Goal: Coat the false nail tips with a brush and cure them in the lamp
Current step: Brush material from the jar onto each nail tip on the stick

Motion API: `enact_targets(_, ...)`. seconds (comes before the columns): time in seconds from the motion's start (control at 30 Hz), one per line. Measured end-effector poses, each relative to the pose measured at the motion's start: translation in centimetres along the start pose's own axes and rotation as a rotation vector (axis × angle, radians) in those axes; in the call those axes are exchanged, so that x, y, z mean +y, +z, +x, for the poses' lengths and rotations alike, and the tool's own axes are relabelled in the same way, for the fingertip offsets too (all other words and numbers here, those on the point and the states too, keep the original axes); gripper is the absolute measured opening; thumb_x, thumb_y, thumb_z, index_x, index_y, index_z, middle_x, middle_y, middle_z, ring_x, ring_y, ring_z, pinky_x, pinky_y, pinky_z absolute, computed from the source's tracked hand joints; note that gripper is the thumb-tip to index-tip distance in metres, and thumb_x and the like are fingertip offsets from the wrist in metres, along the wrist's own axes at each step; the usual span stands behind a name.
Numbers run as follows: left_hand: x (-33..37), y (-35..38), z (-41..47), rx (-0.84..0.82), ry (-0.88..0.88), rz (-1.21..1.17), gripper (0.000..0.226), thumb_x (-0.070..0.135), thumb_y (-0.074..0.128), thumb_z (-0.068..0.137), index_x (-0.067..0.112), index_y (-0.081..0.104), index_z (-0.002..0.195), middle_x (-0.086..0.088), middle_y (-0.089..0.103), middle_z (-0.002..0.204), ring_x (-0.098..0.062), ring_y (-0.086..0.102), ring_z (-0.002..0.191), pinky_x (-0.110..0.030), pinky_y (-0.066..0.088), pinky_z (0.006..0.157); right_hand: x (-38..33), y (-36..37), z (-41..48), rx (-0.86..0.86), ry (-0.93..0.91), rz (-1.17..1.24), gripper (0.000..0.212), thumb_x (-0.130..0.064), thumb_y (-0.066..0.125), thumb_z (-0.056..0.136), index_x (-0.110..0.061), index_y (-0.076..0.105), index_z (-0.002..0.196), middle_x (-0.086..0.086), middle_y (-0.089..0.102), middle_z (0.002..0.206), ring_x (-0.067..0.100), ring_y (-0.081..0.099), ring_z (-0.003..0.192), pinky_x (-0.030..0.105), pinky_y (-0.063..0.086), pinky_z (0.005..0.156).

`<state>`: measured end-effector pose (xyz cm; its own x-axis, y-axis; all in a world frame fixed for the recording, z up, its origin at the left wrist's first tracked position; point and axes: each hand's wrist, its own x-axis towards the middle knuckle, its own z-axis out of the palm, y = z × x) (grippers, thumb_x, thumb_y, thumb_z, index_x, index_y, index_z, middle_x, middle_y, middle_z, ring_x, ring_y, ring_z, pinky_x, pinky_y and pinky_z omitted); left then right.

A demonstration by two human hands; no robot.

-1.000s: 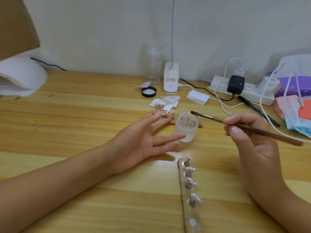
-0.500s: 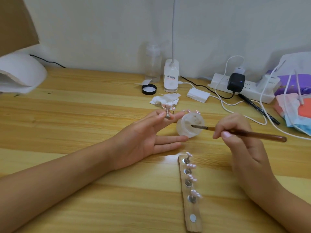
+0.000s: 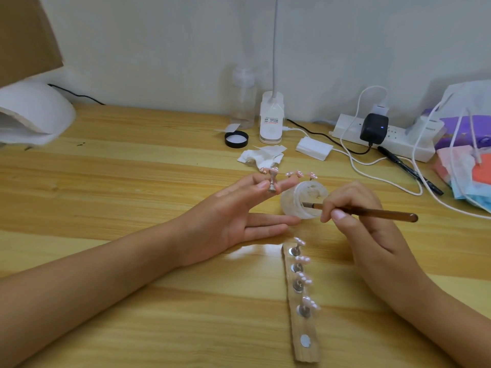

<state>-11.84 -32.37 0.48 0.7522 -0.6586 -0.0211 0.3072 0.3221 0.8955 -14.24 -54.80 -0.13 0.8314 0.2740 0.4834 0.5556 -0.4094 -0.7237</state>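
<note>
My left hand (image 3: 225,216) lies palm up and pinches a small metal stand with a pink nail tip (image 3: 352,179) between two fingertips. Its lower fingers reach to a frosted jar (image 3: 295,205) that is tipped on its side with its mouth toward me. My right hand (image 3: 356,221) grips a brown brush (image 3: 382,212) like a pen, with the bristle end inside the jar's mouth. A wooden strip (image 3: 305,351) near me carries several pink nail tips (image 3: 303,260) on stands. More tips (image 3: 299,173) stand behind the jar. The white curing lamp (image 3: 32,115) sits at the far left.
At the back of the wooden table are a black lid (image 3: 236,139), crumpled tissue (image 3: 261,158), a white bottle (image 3: 271,123), a clear bottle (image 3: 243,102), a power strip (image 3: 393,139) with cables, a black pen (image 3: 409,168) and masks (image 3: 467,171) at right.
My right hand moved left and down, and the brush tip went from above the jar into its mouth. The jar tipped over toward me. My left hand stayed in place.
</note>
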Motion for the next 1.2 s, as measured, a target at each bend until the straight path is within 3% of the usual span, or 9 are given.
enact_targets(0.17,0.0,-0.2,0.1,0.013,-0.002,-0.021,0.011,0.028,0.045,0.100,0.019,0.045,0.106,0.009,0.047,0.146,-0.038,0.054,0.124,-0.044,0.042,0.105,0.4,-0.5,0.5,0.186,0.161,0.296,0.020,-0.015,0.043,0.091,-0.021,0.060,0.082,-0.015,0.058,0.080,0.001,0.051,0.078,0.007,0.039,0.071)
enact_targets(0.3,0.0,-0.4,0.2,0.037,-0.010,-0.077,0.012,0.028,0.047,0.099,0.018,0.048,0.105,0.007,0.049,0.145,-0.040,0.054,0.123,-0.042,0.044,0.104,1.2,-1.3,0.7,0.359,0.256,0.457,0.028,-0.020,0.045,0.089,-0.030,0.067,0.075,-0.010,0.054,0.075,0.009,0.046,0.073,0.021,0.040,0.075)
enact_targets(0.47,0.0,-0.4,0.2,0.083,-0.018,-0.126,0.013,0.028,0.051,0.098,0.018,0.059,0.100,0.002,0.051,0.143,-0.042,0.056,0.121,-0.042,0.047,0.101,1.2,-1.4,0.9,0.427,0.297,0.476,0.030,-0.021,0.045,0.086,-0.031,0.068,0.069,-0.011,0.052,0.072,0.009,0.044,0.071,0.024,0.037,0.076)
enact_targets(0.8,0.2,-0.2,0.2,0.127,-0.040,-0.162,0.014,0.028,0.054,0.095,0.015,0.053,0.099,-0.002,0.053,0.142,-0.042,0.057,0.119,-0.042,0.049,0.098,1.5,-1.6,1.0,0.461,0.275,0.490,0.031,-0.020,0.044,0.087,-0.031,0.071,0.076,-0.012,0.054,0.074,0.006,0.046,0.072,0.022,0.038,0.075)
enact_targets(0.9,0.3,0.0,0.2,0.138,-0.046,-0.171,0.015,0.028,0.055,0.094,0.015,0.051,0.101,-0.003,0.053,0.141,-0.042,0.058,0.118,-0.041,0.050,0.097,1.6,-1.6,0.9,0.428,0.214,0.470,0.031,-0.017,0.045,0.087,-0.032,0.071,0.083,-0.013,0.059,0.080,0.004,0.051,0.078,0.019,0.041,0.074)
enact_targets(1.07,0.4,0.1,0.1,0.142,-0.050,-0.163,0.014,0.028,0.053,0.095,0.015,0.054,0.099,-0.002,0.052,0.142,-0.042,0.058,0.118,-0.042,0.049,0.099,1.6,-1.4,0.5,0.311,0.099,0.377,0.024,-0.021,0.047,0.080,-0.031,0.068,0.080,-0.013,0.060,0.085,0.007,0.052,0.087,0.022,0.039,0.082)
enact_targets(1.2,0.5,0.3,0.1,0.165,-0.052,-0.163,0.014,0.028,0.054,0.094,0.015,0.059,0.097,-0.003,0.053,0.141,-0.042,0.059,0.117,-0.042,0.049,0.099,1.5,-1.1,0.3,0.254,0.072,0.349,0.023,-0.019,0.045,0.077,-0.029,0.065,0.075,-0.010,0.056,0.082,0.009,0.050,0.086,0.017,0.039,0.081)
